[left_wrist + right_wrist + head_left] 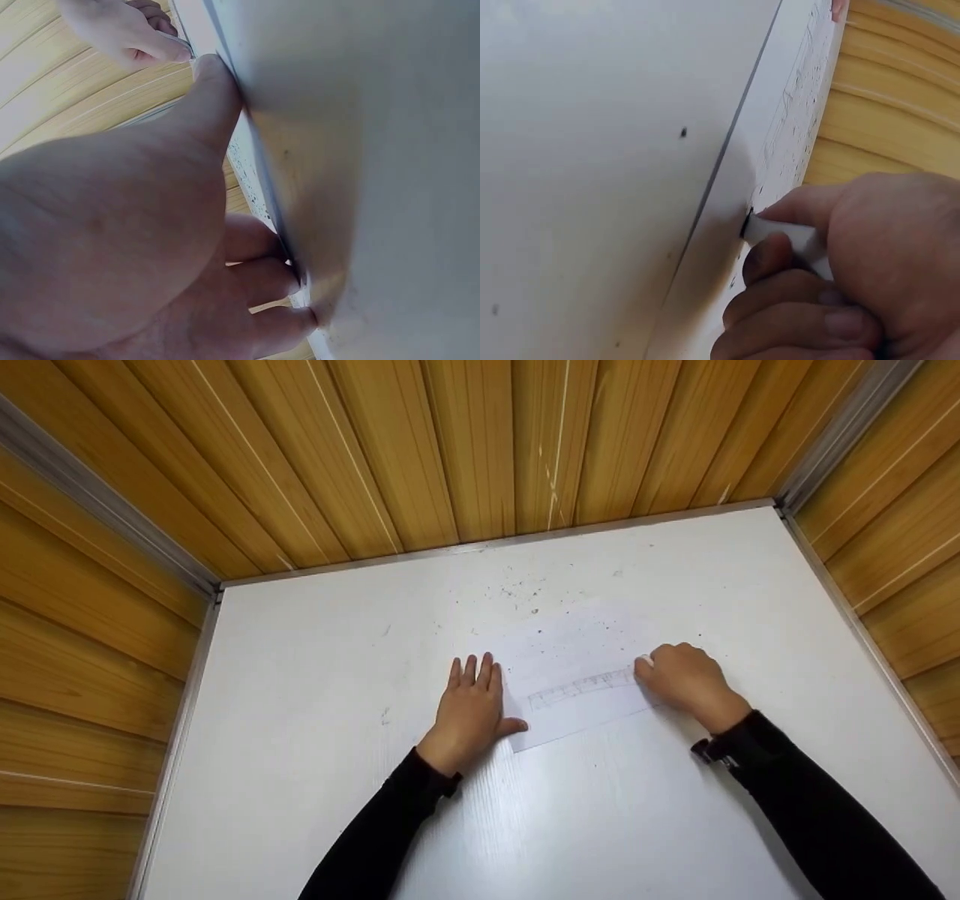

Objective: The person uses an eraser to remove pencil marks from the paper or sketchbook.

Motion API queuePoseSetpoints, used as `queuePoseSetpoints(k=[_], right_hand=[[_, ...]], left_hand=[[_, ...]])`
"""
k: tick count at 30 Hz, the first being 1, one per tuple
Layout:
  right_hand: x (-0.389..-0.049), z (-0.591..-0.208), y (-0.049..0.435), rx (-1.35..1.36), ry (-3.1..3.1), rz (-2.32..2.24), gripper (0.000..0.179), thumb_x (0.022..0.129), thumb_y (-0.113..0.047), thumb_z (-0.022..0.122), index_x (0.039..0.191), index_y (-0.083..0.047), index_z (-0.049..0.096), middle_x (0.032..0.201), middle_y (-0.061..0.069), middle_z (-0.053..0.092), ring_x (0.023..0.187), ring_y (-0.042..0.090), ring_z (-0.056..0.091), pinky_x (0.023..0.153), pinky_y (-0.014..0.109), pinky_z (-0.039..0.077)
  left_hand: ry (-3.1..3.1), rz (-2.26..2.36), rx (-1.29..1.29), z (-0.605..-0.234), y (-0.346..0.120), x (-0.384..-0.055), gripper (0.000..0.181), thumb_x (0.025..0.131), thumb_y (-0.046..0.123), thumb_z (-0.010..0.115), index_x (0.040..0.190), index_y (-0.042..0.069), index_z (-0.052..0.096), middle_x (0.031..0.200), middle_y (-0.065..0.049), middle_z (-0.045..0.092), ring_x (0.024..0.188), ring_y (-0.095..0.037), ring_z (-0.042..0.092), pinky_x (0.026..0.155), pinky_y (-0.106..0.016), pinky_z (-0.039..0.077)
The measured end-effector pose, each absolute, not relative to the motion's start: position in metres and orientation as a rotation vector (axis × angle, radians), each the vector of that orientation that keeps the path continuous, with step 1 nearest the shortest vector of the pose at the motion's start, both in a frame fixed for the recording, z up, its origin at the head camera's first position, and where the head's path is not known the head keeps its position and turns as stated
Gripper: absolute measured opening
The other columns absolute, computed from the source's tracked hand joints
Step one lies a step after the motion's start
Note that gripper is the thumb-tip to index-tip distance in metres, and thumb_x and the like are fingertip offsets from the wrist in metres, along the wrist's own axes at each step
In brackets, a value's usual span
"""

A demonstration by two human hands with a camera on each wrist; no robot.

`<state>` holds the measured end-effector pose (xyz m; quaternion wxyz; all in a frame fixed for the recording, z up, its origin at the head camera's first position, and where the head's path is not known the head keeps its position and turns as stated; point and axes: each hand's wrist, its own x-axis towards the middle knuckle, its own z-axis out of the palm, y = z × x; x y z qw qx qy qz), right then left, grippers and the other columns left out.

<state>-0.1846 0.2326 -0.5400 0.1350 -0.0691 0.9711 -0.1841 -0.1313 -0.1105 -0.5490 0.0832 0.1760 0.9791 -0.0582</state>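
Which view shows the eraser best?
The right wrist view: the dark-tipped eraser appears close up, gripped in the right hand. The head view shows only a pale bit; the left wrist view, nothing certain.

Left grip (150,232) against white tabletop (409,187)

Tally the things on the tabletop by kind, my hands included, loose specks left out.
Hands: 2, left hand and right hand
Paper sheets: 1, the pencil-marked sheet
Erasers: 1, the white eraser gripped in the right hand
Total: 4

Faint marks (581,688) on paper (574,714), none legible
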Motion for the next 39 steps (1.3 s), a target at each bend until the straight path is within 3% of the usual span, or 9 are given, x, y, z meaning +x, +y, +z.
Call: queuePoseSetpoints(k=[3,7,10,16,20,25,31,35,39], right_hand=[[-0.181,-0.540,0.222,-0.194,2.841,-0.534,0.052,0.111,-0.035,0.046,0.097,0.005,0.075,0.091,0.023,0.071,0.079,0.035,0.062,0.066,0.047,0.051],[-0.171,-0.541,0.197,-0.227,2.823,-0.588,0.052,0.112,-0.037,0.047,0.103,0.004,0.078,0.102,0.024,0.076,0.092,0.038,0.068,0.082,0.055,0.056],[-0.164,-0.541,0.166,-0.314,2.785,-0.591,0.049,0.112,-0.037,0.050,0.100,0.001,0.079,0.100,0.021,0.077,0.095,0.037,0.070,0.089,0.057,0.057],[-0.155,-0.541,0.098,-0.588,2.776,-0.533,0.045,0.110,-0.037,0.056,0.092,-0.002,0.079,0.090,0.017,0.077,0.085,0.036,0.072,0.081,0.055,0.061],[-0.157,-0.545,0.079,-0.674,2.779,-0.489,0.043,0.109,-0.035,0.057,0.091,-0.003,0.081,0.090,0.018,0.077,0.085,0.038,0.073,0.077,0.056,0.062],[-0.169,-0.548,0.107,-0.555,2.763,-0.532,0.043,0.108,-0.036,0.057,0.094,-0.003,0.081,0.096,0.019,0.077,0.090,0.036,0.072,0.080,0.056,0.061],[-0.184,-0.544,0.194,-0.300,2.715,-0.568,0.054,0.109,-0.041,0.053,0.109,0.006,0.080,0.113,0.028,0.078,0.098,0.041,0.072,0.089,0.058,0.059],[-0.186,-0.541,0.241,-0.180,2.733,-0.531,0.059,0.109,-0.041,0.050,0.120,0.010,0.078,0.121,0.034,0.076,0.097,0.041,0.068,0.084,0.054,0.056],[-0.184,-0.540,0.249,-0.175,2.784,-0.508,0.056,0.108,-0.039,0.049,0.114,0.008,0.079,0.116,0.033,0.076,0.095,0.040,0.067,0.079,0.053,0.054]], left_hand=[[2.914,-0.162,0.518,-0.548,-0.110,-0.132,0.116,0.094,0.084,0.060,0.169,-0.002,0.039,0.178,-0.021,0.037,0.167,-0.042,0.036,0.140,-0.057,0.024],[2.903,-0.152,0.513,-0.547,-0.109,-0.131,0.117,0.093,0.084,0.060,0.170,-0.002,0.038,0.179,-0.021,0.035,0.167,-0.043,0.035,0.141,-0.057,0.023],[2.898,-0.157,0.506,-0.547,-0.109,-0.131,0.118,0.093,0.084,0.059,0.170,-0.002,0.037,0.179,-0.021,0.034,0.168,-0.042,0.034,0.141,-0.057,0.022],[2.908,-0.130,0.505,-0.549,-0.109,-0.130,0.118,0.093,0.084,0.061,0.169,-0.003,0.038,0.179,-0.022,0.035,0.167,-0.044,0.035,0.141,-0.057,0.021],[2.919,-0.106,0.527,-0.550,-0.109,-0.129,0.116,0.094,0.082,0.063,0.168,-0.004,0.040,0.177,-0.024,0.037,0.166,-0.045,0.037,0.140,-0.058,0.023],[2.920,-0.155,0.521,-0.547,-0.110,-0.130,0.116,0.094,0.083,0.061,0.169,-0.003,0.040,0.178,-0.022,0.038,0.166,-0.043,0.037,0.140,-0.057,0.025],[2.876,-0.156,0.512,-0.546,-0.110,-0.130,0.118,0.095,0.085,0.057,0.171,-0.002,0.034,0.180,-0.022,0.032,0.169,-0.043,0.031,0.141,-0.057,0.021],[2.877,-0.143,0.523,-0.547,-0.109,-0.129,0.118,0.095,0.084,0.057,0.171,-0.003,0.034,0.180,-0.023,0.032,0.168,-0.044,0.032,0.141,-0.058,0.021],[2.891,-0.136,0.525,-0.547,-0.109,-0.130,0.118,0.094,0.084,0.059,0.170,-0.004,0.036,0.179,-0.023,0.034,0.168,-0.044,0.034,0.141,-0.057,0.022]])
